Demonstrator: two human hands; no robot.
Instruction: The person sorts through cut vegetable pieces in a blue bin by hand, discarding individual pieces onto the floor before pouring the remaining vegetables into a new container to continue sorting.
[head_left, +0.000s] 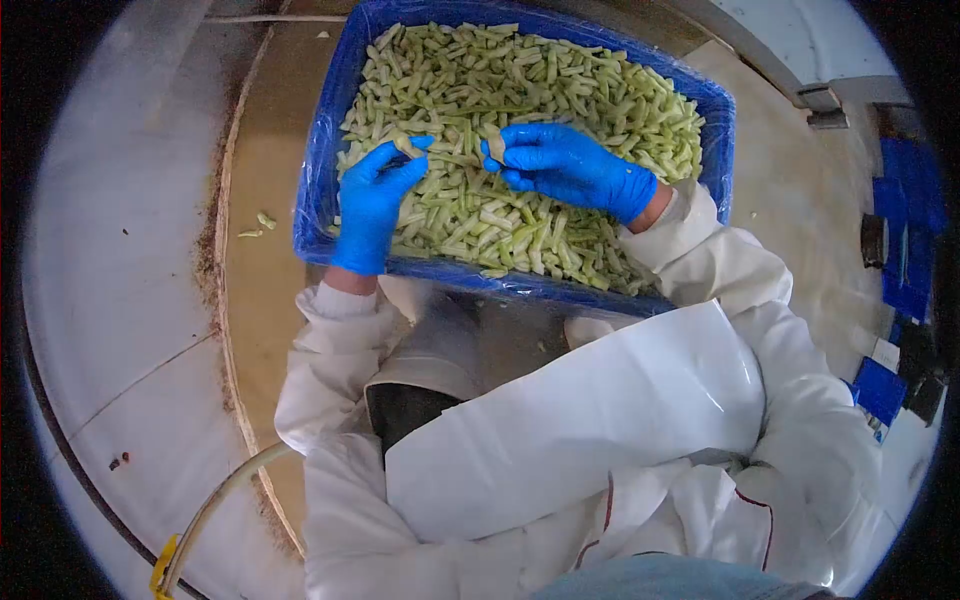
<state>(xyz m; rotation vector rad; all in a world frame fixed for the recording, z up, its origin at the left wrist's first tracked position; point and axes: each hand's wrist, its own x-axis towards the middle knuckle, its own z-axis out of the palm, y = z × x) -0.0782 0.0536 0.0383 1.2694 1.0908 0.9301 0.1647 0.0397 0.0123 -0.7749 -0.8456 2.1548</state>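
A blue plastic crate (312, 185) lined with clear film is heaped with pale green cut vegetable strips (620, 120). Over its left side, my left hand (372, 205) in a blue glove pinches a pale vegetable piece (408, 147) between thumb and fingers. My right hand (575, 168), gloved alike, reaches in from the right and grips another pale vegetable piece (495, 147) at its fingertips. The two hands are a short way apart, both close over the heap.
A few loose scraps (265, 221) lie on the tan floor (262, 330) left of the crate. A hose (215, 505) with a yellow end curves along the lower left. Blue objects (905, 230) stand at the far right. A white apron (580, 420) covers my lap.
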